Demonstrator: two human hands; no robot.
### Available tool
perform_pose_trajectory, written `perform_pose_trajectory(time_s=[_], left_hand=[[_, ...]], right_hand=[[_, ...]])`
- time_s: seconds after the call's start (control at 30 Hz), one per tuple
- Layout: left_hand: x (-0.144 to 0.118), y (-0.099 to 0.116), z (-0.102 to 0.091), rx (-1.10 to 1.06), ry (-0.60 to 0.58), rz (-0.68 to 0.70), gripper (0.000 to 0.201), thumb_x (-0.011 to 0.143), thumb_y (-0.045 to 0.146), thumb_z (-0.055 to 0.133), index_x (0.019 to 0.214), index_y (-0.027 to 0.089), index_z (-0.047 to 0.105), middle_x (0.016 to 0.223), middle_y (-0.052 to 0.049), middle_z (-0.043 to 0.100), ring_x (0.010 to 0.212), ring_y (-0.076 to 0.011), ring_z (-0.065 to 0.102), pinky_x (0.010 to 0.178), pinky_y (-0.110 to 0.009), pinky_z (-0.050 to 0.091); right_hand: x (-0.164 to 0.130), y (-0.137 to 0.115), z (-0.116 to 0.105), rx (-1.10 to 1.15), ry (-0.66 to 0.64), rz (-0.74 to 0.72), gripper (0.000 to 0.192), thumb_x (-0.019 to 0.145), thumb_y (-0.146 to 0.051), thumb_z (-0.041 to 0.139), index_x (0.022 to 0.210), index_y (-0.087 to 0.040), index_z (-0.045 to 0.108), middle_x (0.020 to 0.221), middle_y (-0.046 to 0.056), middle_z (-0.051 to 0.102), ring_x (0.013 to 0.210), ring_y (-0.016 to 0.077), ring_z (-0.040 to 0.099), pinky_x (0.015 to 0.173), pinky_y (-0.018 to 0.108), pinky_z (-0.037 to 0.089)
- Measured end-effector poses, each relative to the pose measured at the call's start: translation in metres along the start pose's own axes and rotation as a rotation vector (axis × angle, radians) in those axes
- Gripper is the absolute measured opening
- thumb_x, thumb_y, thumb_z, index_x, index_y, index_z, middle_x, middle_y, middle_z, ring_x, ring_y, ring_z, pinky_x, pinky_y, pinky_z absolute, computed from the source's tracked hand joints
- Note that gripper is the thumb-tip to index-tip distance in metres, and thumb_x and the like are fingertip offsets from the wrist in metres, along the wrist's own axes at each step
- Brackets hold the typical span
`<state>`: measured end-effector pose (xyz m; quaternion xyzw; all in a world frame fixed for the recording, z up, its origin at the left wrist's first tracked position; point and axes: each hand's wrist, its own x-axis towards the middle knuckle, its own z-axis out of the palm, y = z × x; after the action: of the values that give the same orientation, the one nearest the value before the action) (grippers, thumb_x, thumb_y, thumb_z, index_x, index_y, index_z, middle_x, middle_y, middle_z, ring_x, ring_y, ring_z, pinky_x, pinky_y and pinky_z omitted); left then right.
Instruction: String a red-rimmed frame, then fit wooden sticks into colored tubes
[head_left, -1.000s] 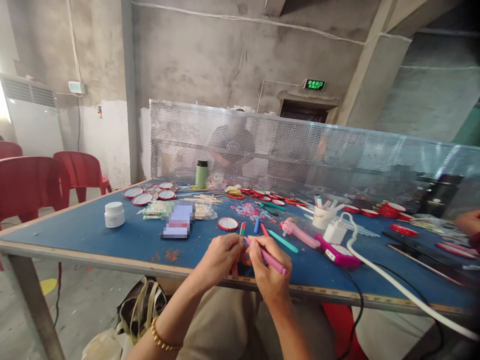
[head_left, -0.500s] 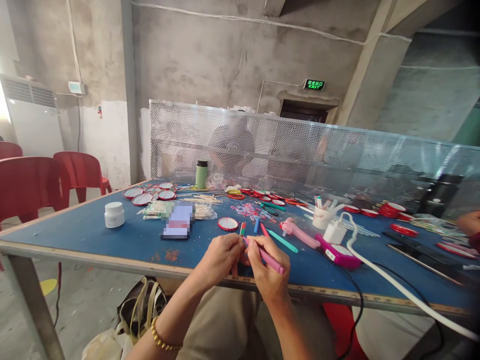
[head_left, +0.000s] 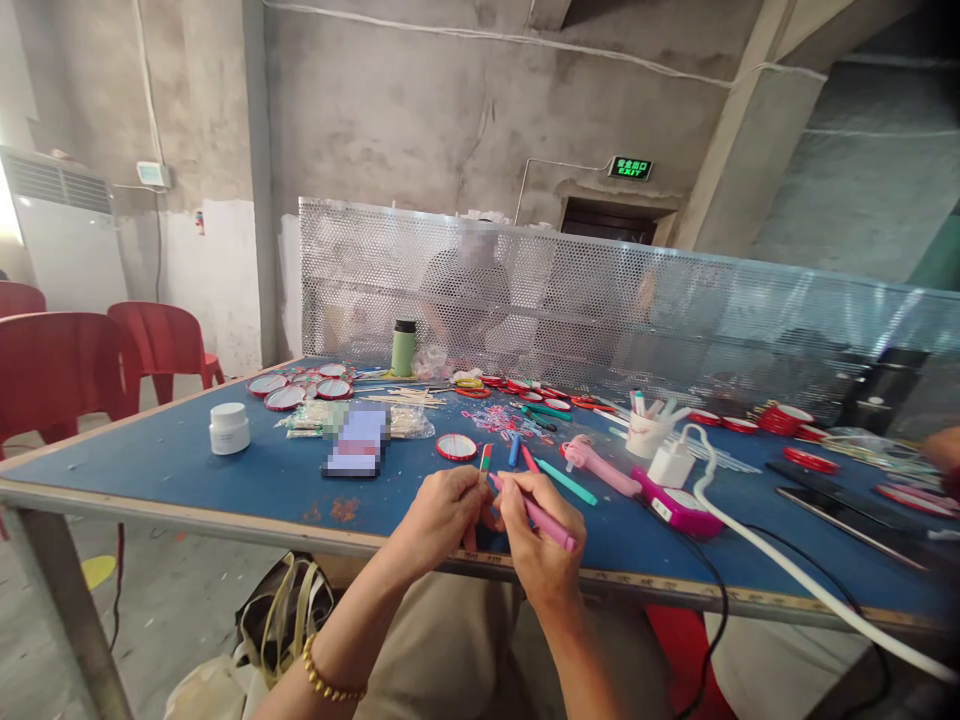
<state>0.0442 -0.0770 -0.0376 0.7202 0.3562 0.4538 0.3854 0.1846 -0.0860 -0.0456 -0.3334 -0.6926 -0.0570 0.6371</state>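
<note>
Between the fingers of my left hand (head_left: 444, 508) is a thin flat stick (head_left: 486, 460), with red and green colour on its upper end. My right hand (head_left: 546, 525) grips a pink marker pen (head_left: 551, 525), its tip pointing toward the stick and close to my left fingers. Whether the tip touches the stick I cannot tell. Just beyond my hands lie a blue pen cap or short marker (head_left: 514, 450), a red marker (head_left: 530, 459) and a teal marker (head_left: 568, 482). A round red-rimmed disc (head_left: 456, 447) rests on the table behind my left hand.
A phone (head_left: 355, 445) and a white jar (head_left: 229, 429) stand to the left. Right of my hands are a pink handheld fan (head_left: 604, 465), a magenta device (head_left: 679, 507), a white cup of pens (head_left: 646, 430) and a thick white cable (head_left: 810, 590). A perforated metal screen (head_left: 360, 260) crosses behind.
My right hand and the pink marker have shifted very slightly to the right. My left hand keeps its hold on the stick in nearly the same place.
</note>
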Motion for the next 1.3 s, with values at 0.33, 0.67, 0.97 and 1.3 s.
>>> perform_pose_trajectory(time_s=[0.33,0.67,0.97,1.3], left_hand=[[-0.0001,-0.0003,0.0002,0.006,0.004,-0.008,0.036,0.095,0.042,0.042,0.069,0.019,0.052,0.052,0.005,0.051,0.040,-0.0077,0.049,0.041,-0.017,0.032],[-0.0009,0.0054,-0.0008,0.005,-0.005,-0.031,0.038,0.094,0.045,0.041,0.069,0.019,0.052,0.049,0.005,0.049,0.040,-0.0083,0.047,0.042,-0.018,0.033],[-0.0003,0.0028,-0.0004,-0.006,0.001,-0.020,0.039,0.094,0.045,0.041,0.069,0.018,0.054,0.056,0.003,0.056,0.041,-0.0077,0.049,0.044,-0.018,0.035],[-0.0003,0.0050,-0.0006,0.016,0.005,-0.025,0.038,0.094,0.044,0.041,0.068,0.019,0.052,0.049,0.006,0.049,0.040,-0.0083,0.048,0.043,-0.018,0.034]], right_hand=[[0.0029,-0.0009,0.0000,-0.018,-0.018,-0.040,0.016,0.094,-0.019,0.054,0.082,-0.018,0.065,0.066,0.000,0.067,0.055,0.0112,0.063,0.058,0.021,0.049],[0.0035,-0.0021,-0.0001,-0.035,-0.017,-0.031,0.018,0.094,-0.020,0.054,0.080,-0.018,0.065,0.064,0.000,0.066,0.054,0.0117,0.061,0.056,0.022,0.049],[0.0018,-0.0014,-0.0002,-0.013,-0.001,0.009,0.019,0.094,-0.022,0.053,0.080,-0.018,0.064,0.064,0.000,0.066,0.052,0.0116,0.061,0.055,0.022,0.049],[0.0026,-0.0006,0.0003,-0.026,-0.025,-0.010,0.019,0.094,-0.022,0.053,0.079,-0.018,0.064,0.063,0.000,0.065,0.052,0.0113,0.060,0.054,0.022,0.048]])
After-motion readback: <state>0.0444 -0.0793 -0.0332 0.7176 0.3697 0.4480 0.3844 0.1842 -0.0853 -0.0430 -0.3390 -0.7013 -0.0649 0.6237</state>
